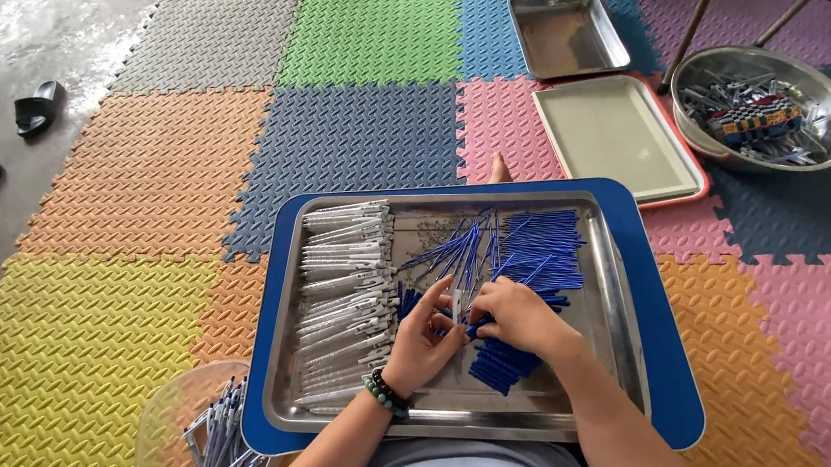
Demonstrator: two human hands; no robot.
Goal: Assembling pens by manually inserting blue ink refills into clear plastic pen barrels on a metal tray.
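Your left hand [424, 338] pinches a white barrel [453, 301]; right hand [518, 316] fingers close on a blue part [472, 329], over the tray [618, 299]. Few finished pens in bowl [222, 436]; big barrel row [346, 297] and blue pile [537, 253] left.

Steel tray [616, 319]: silver, on blue board [671, 382]. Pen barrels [342, 287], left: white-grey. Pen parts [538, 248], right: blue. Bracelet [385, 394]: green and dark beads. Floor mats [174, 165]: ridged squares, yellow, orange, green, grey, navy, pink.
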